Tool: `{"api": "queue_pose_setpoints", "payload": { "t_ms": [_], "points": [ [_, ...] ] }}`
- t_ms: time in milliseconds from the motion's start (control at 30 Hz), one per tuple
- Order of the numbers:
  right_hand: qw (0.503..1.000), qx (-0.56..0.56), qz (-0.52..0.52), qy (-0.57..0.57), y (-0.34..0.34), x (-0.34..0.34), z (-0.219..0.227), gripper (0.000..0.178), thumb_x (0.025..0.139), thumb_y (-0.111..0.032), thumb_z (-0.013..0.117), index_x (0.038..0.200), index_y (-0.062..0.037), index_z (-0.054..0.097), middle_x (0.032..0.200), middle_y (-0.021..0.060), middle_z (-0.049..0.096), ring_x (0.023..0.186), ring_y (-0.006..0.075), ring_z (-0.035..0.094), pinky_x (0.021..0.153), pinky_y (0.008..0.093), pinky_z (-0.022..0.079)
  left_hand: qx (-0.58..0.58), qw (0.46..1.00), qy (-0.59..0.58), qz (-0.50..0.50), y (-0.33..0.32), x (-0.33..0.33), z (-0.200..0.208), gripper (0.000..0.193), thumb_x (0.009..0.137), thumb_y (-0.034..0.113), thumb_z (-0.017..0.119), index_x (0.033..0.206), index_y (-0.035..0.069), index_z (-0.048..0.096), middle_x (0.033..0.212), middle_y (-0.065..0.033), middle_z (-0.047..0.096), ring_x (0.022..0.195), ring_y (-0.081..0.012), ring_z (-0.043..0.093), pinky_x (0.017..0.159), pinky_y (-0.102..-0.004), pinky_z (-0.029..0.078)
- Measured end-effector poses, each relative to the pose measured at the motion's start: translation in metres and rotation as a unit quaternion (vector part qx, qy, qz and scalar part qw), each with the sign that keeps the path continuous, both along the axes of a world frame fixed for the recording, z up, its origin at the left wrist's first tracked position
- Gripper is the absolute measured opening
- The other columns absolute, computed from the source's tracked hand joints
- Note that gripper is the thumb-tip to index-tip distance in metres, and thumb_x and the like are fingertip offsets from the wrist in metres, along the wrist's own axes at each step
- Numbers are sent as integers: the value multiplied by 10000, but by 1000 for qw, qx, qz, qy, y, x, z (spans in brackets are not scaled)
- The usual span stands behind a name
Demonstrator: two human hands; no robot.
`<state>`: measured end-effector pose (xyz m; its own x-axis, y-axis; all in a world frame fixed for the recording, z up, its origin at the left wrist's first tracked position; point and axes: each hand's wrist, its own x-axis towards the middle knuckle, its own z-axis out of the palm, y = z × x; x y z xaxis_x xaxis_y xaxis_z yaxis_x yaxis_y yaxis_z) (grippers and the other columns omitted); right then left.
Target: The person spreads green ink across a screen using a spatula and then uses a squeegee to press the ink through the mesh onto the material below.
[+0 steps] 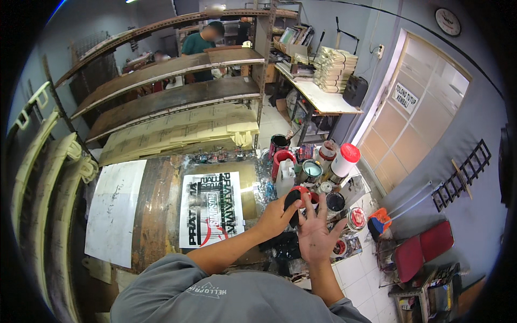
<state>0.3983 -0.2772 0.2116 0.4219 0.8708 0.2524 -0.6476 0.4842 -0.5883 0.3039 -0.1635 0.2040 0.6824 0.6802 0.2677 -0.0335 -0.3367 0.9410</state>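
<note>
My left hand (276, 216) is closed round a black thing with a red edge (293, 200); its kind is not clear. Palm up, my right hand (316, 234) has its fingers spread, the tips close to that thing. To the left of my hands, a printed sheet (211, 211) with black, green and red lettering lies on the stained worktable (156, 204). Dark crumpled cloth (281, 246) sits on the table just below my hands. Beyond them stand a white jug (285, 176) and an opened can of pale paint (311, 171).
A white sheet (114, 212) covers the table's left part. Paint cans and a red-lidded white tub (346, 159) crowd its right end. Metal shelving (177, 81) rises behind, where a person (198, 46) bends forward. Red chairs (423, 245) stand at right, near a door (414, 107).
</note>
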Motion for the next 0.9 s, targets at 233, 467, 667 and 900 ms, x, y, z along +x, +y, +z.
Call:
{"api": "queue_pose_setpoints", "payload": {
  "t_ms": [233, 467, 667, 900],
  "points": [
    [959, -25, -78, -271, 1, -3, 19, 1097, 829, -900, 226, 1606, -169, -31, 1648, 213, 116, 1469, 400, 292, 1214, 497, 117, 7, 996, 1, 91, -7, -11, 7, 476, 1055, 427, 451, 1108, -23, 597, 806, -225, 630, 750, -369, 644, 705, -410, 497],
    [998, 48, -16, -32, 16, -26, 15, 1154, 765, -953, 258, 1608, -181, 96, 1668, 124, 91, 1520, 358, 146, 1196, 574, 160, -24, 989, -120, 77, -11, -11, -15, 495, 1076, 434, 391, 1115, -25, 574, 853, -135, 638, 782, -227, 591, 719, -380, 470],
    [983, 8, 176, 56, 0, 31, 50, 1234, 737, -961, 317, 1603, -120, 58, 1669, 107, 76, 1518, 363, 122, 1007, 745, 350, 7, 966, 154, -207, 16, -41, 9, 483, 1056, 454, 439, 1151, -1, 569, 865, -154, 641, 796, -275, 623, 734, -399, 485],
    [903, 8, 246, 353, 10, 41, 31, 1131, 826, -865, 393, 1571, -62, 109, 1599, 268, 165, 1439, 504, 241, 953, 830, 305, 199, 974, 63, -91, 0, -39, 31, 436, 1035, 426, 484, 1163, 19, 573, 913, -227, 674, 810, -458, 642, 763, -474, 509]
  ]
}}
